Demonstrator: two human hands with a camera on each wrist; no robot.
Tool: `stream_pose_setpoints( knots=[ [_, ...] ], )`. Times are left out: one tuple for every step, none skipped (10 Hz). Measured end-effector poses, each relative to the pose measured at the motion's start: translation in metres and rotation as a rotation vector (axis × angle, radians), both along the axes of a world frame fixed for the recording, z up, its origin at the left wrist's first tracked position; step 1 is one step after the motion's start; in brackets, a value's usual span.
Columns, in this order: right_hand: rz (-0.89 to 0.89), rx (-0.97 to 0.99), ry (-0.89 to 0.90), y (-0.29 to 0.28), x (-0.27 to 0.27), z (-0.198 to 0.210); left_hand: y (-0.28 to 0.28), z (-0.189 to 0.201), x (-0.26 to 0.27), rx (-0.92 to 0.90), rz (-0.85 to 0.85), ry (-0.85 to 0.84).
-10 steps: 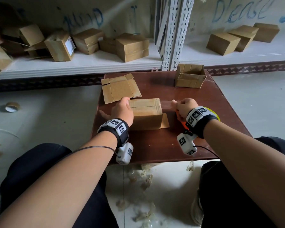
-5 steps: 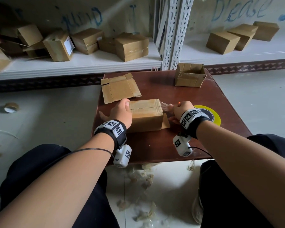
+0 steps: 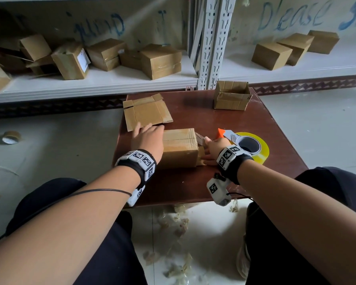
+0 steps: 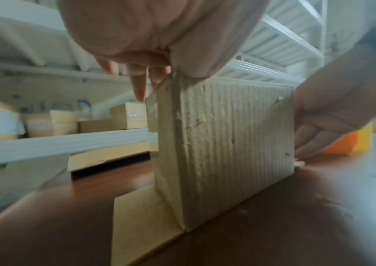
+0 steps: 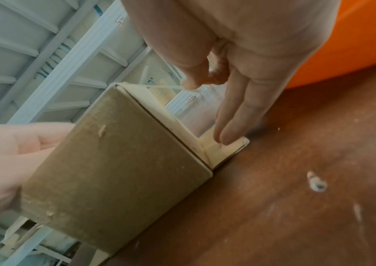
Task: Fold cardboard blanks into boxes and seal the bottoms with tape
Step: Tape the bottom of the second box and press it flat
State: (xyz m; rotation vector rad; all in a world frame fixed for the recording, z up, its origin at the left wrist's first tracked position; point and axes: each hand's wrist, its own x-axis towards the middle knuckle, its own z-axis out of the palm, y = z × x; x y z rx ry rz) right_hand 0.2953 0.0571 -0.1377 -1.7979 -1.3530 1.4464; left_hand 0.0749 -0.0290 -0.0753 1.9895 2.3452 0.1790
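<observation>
A small folded cardboard box (image 3: pixel 180 149) lies on the brown table (image 3: pixel 193 184), taped along its top seam. My left hand (image 3: pixel 147 134) rests on the box's left end with its fingers straight, laid down over that side (image 4: pixel 141 86). At the right end my right hand (image 3: pixel 211 144) pinches a loose end of clear tape (image 5: pixel 196 106) between thumb and forefinger. Its other fingers (image 5: pixel 230 122) point straight down onto the box's bottom flap. The tape dispenser (image 3: pixel 233 137), orange-tipped with a yellow roll (image 3: pixel 262 150), lies on the table just right of that hand.
A flat cardboard blank (image 3: pixel 146 112) lies behind the left hand. An open box (image 3: pixel 231 95) stands at the table's back right. Shelves behind hold several finished boxes (image 3: pixel 160 60). A spare tape roll (image 3: pixel 9 137) and tape scraps (image 3: pixel 177 227) lie on the floor.
My right hand has let go of the dispenser, which now lies on the table, and has taken the tape end by the box. My left hand's fingers have straightened over the left end.
</observation>
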Motion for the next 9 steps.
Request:
stream_pose_setpoints(
  knots=[
    [0.011,-0.105,0.095,-0.005,-0.005,-0.006,0.0,0.016,0.012,-0.109,-0.011,0.013],
    [0.002,-0.227,0.225,-0.015,-0.008,0.001,0.004,0.016,0.016,-0.145,0.079,-0.071],
    [-0.01,-0.284,0.304,-0.021,-0.01,0.008,0.009,0.011,0.022,-0.141,0.153,-0.118],
    [-0.017,-0.313,0.344,-0.023,-0.011,0.01,0.008,0.014,0.036,-0.172,0.2,-0.137],
    [-0.025,-0.314,0.333,-0.025,-0.012,0.01,0.012,0.01,0.047,-0.182,0.211,-0.07],
    [-0.029,-0.324,0.34,-0.023,-0.011,0.009,0.018,-0.002,0.058,-0.137,0.238,-0.015],
    [-0.012,-0.348,0.321,-0.02,-0.009,0.005,0.021,-0.009,0.068,-0.12,0.267,0.011],
    [-0.022,-0.375,0.345,-0.018,-0.01,0.01,0.019,-0.01,0.069,-0.095,0.275,0.01],
    [-0.114,-0.385,0.288,-0.015,-0.016,0.016,0.016,-0.007,0.063,-0.134,0.246,0.001]
  ],
)
